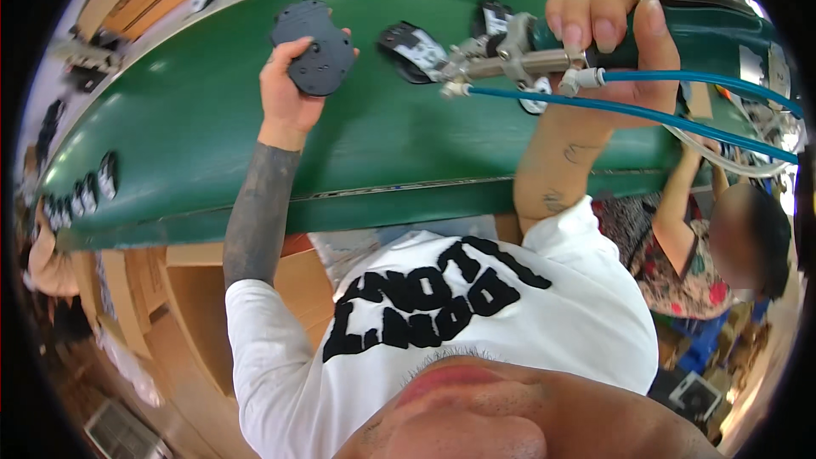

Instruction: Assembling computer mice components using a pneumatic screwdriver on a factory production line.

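Over the green conveyor belt [374, 144] our left hand [285, 89] clamps a dark plate [313, 47], our right hand [616, 30] grips a pneumatic tool [510, 55], perhaps mid-batch with similar parts near the belt's left end [81, 195].

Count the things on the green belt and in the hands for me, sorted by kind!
Dark flat plates: 1, held in the left hand
Spray tools with blue hoses: 1, held in the right hand
Black-and-white parts near the tool: 3
Small dark parts at the belt's left end: about 5, blurred
Total: about 10
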